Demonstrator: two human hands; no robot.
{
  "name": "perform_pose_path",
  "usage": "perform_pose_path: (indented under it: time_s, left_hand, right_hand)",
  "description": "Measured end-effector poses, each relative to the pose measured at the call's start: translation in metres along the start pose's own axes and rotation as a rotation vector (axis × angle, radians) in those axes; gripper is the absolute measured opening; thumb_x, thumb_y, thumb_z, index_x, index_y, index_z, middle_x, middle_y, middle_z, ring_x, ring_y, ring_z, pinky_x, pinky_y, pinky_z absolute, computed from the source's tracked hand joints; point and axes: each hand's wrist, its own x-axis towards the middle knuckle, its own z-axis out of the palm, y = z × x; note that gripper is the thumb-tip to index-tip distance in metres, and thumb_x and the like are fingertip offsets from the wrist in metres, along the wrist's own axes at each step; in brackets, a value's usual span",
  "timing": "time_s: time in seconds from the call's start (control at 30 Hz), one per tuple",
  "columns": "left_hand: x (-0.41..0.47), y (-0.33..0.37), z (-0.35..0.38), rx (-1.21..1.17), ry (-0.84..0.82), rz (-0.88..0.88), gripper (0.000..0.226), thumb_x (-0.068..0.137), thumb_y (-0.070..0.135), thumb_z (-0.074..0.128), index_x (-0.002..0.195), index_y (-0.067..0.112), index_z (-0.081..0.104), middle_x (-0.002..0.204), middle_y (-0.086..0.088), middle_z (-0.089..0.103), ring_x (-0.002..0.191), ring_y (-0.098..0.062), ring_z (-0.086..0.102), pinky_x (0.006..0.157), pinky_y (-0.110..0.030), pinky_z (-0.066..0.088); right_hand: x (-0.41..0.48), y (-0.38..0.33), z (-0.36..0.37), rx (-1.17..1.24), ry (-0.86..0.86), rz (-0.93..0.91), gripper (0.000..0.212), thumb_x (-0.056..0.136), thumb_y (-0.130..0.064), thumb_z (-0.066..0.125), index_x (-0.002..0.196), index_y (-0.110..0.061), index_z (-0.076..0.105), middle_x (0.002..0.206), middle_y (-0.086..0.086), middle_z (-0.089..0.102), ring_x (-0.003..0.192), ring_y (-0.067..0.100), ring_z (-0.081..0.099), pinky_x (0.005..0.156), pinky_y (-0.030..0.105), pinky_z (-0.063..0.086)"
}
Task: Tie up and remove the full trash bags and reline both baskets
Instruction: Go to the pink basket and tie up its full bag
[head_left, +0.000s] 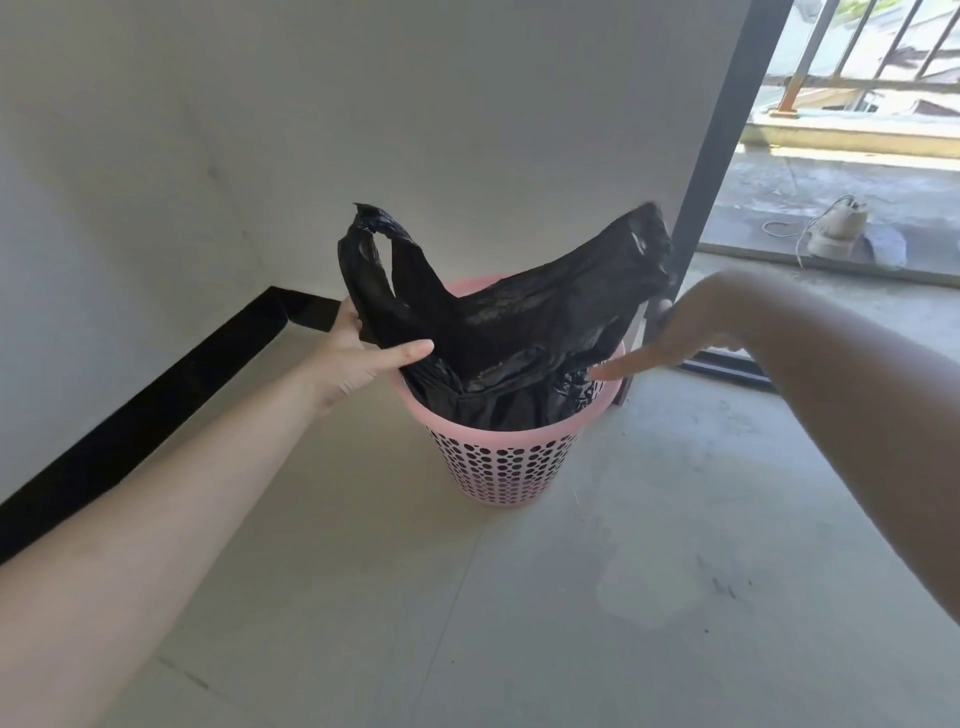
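The bag (519, 322) sits in the basket (498, 467); wall (363, 104) behind, door frame (727, 130) at right.

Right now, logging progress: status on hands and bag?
Left hand grips bag at its left side. Right hand open, blurred, by its right side. Bag untied, in basket. Nothing in the way.
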Motion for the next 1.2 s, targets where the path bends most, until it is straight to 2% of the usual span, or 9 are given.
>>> perform_pose_path:
  time_s: [0.1, 0.23, 0.33, 0.4, 0.5, 0.6, 0.77, 0.97, 1.2]
  left_hand:
    - [0.011, 0.004, 0.006, -0.014, 0.003, 0.044, 0.083, 0.07, 0.038, 0.088, 0.137, 0.034, 0.039, 0.133, 0.016, 0.057, 0.119, 0.005, 0.052, 0.103, -0.02, 0.042]
    - [0.027, 0.02, 0.021, -0.042, 0.097, 0.157, 0.059, 0.079, 0.027, 0.082, 0.125, 0.035, 0.045, 0.122, 0.017, 0.061, 0.105, 0.012, 0.057, 0.08, -0.004, 0.046]
    - [0.037, 0.028, 0.032, -0.04, 0.105, 0.179, 0.041, 0.083, 0.026, 0.079, 0.118, 0.021, 0.058, 0.113, 0.007, 0.068, 0.098, 0.004, 0.066, 0.088, -0.015, 0.053]
    - [0.04, 0.029, 0.037, -0.057, 0.095, 0.161, 0.048, 0.082, 0.028, 0.079, 0.124, 0.019, 0.057, 0.114, 0.006, 0.069, 0.103, -0.003, 0.066, 0.094, -0.023, 0.052]
    - [0.04, 0.03, 0.041, -0.085, 0.071, 0.135, 0.038, 0.084, 0.03, 0.077, 0.117, 0.023, 0.06, 0.108, 0.01, 0.07, 0.102, -0.003, 0.065, 0.091, -0.019, 0.049]
    - [0.039, 0.032, 0.042, -0.075, 0.042, 0.068, 0.019, 0.091, 0.041, 0.067, 0.102, 0.026, 0.071, 0.105, 0.012, 0.07, 0.104, -0.005, 0.064, 0.09, -0.019, 0.045]
    - [0.045, 0.042, 0.037, -0.327, 0.339, 0.03, 0.046, 0.099, 0.044, 0.051, 0.064, 0.016, 0.058, 0.077, -0.001, 0.069, 0.077, -0.018, 0.065, 0.084, -0.035, 0.052]
    - [0.04, 0.056, 0.029, -0.417, 0.161, 0.027, 0.054, 0.07, 0.06, 0.079, 0.094, 0.013, 0.069, 0.047, 0.01, 0.032, 0.048, -0.01, 0.034, 0.07, -0.031, 0.039]
    - [0.032, 0.062, 0.031, -0.468, 0.257, 0.035, 0.034, 0.072, 0.04, 0.085, 0.09, 0.012, 0.076, 0.068, 0.0, 0.06, 0.051, -0.012, 0.046, 0.058, -0.023, 0.042]
  right_hand:
    - [0.015, -0.011, 0.014, -0.014, 0.245, -0.032, 0.142, 0.058, -0.097, 0.041, 0.156, -0.01, -0.013, 0.166, 0.013, 0.006, 0.149, 0.036, 0.018, 0.12, 0.049, 0.02]
    - [0.054, -0.035, 0.025, 0.507, 0.649, -0.352, 0.163, 0.045, -0.085, 0.073, 0.146, -0.021, -0.037, 0.164, 0.004, -0.02, 0.152, 0.032, -0.004, 0.121, 0.057, 0.015]
    - [0.067, -0.061, 0.028, 0.771, 0.689, -0.425, 0.157, 0.054, -0.065, 0.086, 0.149, -0.022, -0.032, 0.165, 0.011, 0.01, 0.148, 0.033, 0.024, 0.117, 0.051, 0.03]
    - [0.074, -0.07, 0.033, 0.762, 0.736, -0.455, 0.124, 0.069, -0.053, 0.085, 0.156, -0.021, 0.003, 0.149, 0.009, 0.046, 0.132, 0.031, 0.049, 0.105, 0.044, 0.045]
    - [0.082, -0.075, 0.04, 0.638, 0.851, -0.493, 0.02, 0.092, -0.048, 0.062, 0.101, -0.03, 0.057, 0.089, -0.009, 0.066, 0.088, 0.02, 0.067, 0.066, 0.026, 0.05]
    - [0.081, -0.077, 0.04, 0.686, 0.858, -0.511, 0.033, 0.099, -0.052, 0.045, 0.087, -0.024, 0.058, 0.081, -0.003, 0.063, 0.075, 0.02, 0.063, 0.064, 0.032, 0.051]
    - [0.071, -0.069, 0.022, 0.789, 0.931, -0.519, 0.038, 0.101, -0.045, 0.044, 0.108, -0.011, 0.059, 0.106, 0.008, 0.059, 0.095, 0.029, 0.059, 0.088, 0.048, 0.052]
    - [0.059, -0.07, 0.008, 0.684, 0.861, -0.658, 0.03, 0.1, -0.041, 0.046, 0.095, -0.015, 0.059, 0.109, 0.01, 0.061, 0.1, 0.03, 0.058, 0.091, 0.05, 0.05]
    - [0.046, -0.105, 0.022, 0.463, 0.649, -0.784, 0.021, 0.097, -0.031, 0.048, 0.103, -0.016, 0.062, 0.1, 0.002, 0.069, 0.094, 0.021, 0.064, 0.087, 0.044, 0.053]
